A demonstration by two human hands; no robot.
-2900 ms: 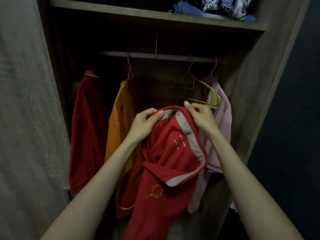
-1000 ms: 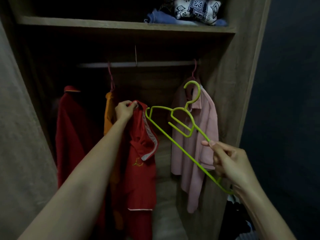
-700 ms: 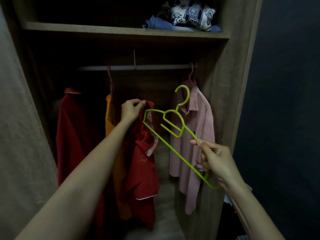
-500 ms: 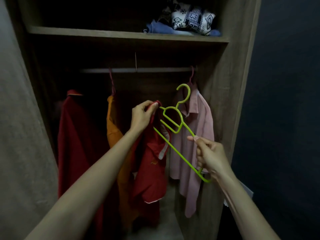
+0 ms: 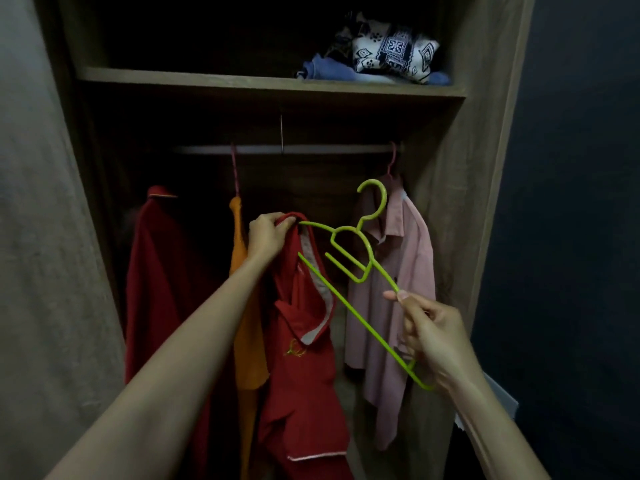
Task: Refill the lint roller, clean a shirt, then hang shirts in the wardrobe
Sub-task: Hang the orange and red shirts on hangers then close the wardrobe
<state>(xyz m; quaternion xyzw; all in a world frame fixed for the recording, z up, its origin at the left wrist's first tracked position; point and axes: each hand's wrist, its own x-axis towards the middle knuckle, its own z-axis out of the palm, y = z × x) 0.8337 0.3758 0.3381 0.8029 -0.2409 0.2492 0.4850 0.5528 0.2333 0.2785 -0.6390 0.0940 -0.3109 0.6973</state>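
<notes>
My left hand [image 5: 268, 233] grips the collar of a red shirt [image 5: 304, 358] with a pale collar lining, holding it up inside the open wardrobe. My right hand [image 5: 433, 337] holds a lime green plastic hanger [image 5: 349, 268] by its right arm and lower bar. The hanger is tilted, hook up, and its left tip sits at the shirt's collar opening beside my left fingers. Whether the tip is inside the collar is hidden by the fabric.
On the wardrobe rail [image 5: 311, 149] hang a dark red shirt [image 5: 156, 271], an orange shirt [image 5: 242, 306] and a pink shirt [image 5: 405, 271]. The shelf [image 5: 207, 77] above holds folded clothes [image 5: 381, 60]. Wardrobe side panels stand close on both sides.
Both hands held the red shirt's collar earlier. My right hand then took the green hanger off the rail and brought its left tip up to the collar held by my left hand.
</notes>
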